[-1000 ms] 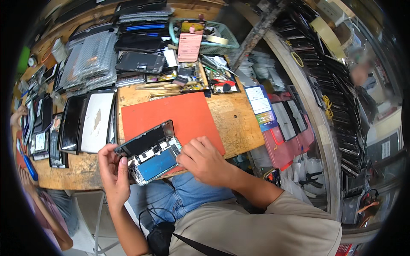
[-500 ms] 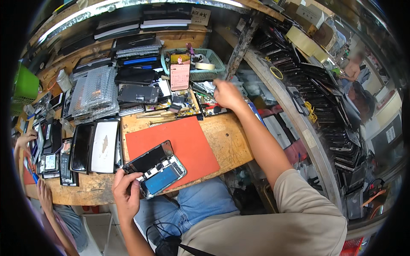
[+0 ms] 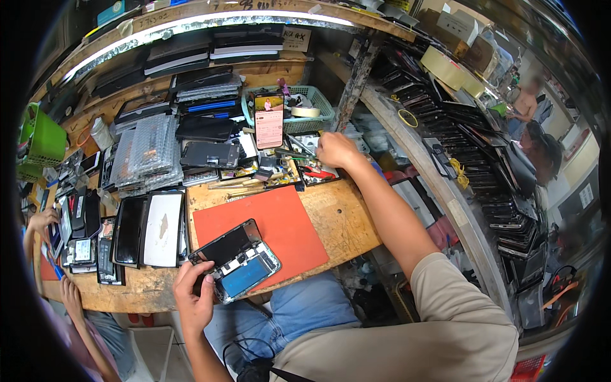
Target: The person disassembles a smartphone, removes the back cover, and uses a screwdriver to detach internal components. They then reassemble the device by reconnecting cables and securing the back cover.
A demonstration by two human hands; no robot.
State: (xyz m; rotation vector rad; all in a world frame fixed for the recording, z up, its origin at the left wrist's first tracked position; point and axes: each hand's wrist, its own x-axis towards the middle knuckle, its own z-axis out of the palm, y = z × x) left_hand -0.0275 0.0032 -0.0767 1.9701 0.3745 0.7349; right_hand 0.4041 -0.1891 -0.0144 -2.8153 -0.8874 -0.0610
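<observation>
My left hand [image 3: 195,298] grips an opened smartphone [image 3: 245,275] by its left edge, thumb against fingers. The phone's dark screen panel [image 3: 230,243] is folded up from the body, which shows a blue battery and small silver parts. It is held tilted over the front of an orange mat [image 3: 280,213]. Farther off, my right hand [image 3: 337,151] is closed at a tray [image 3: 328,180] of small tools and parts, including red-handled pliers [image 3: 318,172]. Whatever its fingers hold is hidden. A lit phone [image 3: 268,124] stands upright left of that hand.
A pale green basket [image 3: 323,102] with a roll of tape sits behind. Bubble-wrapped panels [image 3: 149,149] and phone screens [image 3: 129,230] are stacked to the left. A co-worker's hand [image 3: 71,299] is at far left. A wooden post [image 3: 358,83] and racked phones stand right.
The whole view has shifted slightly down. My right hand stays at the tool tray, and its fingers have drawn in a little. The left hand keeps hold of the opened smartphone.
</observation>
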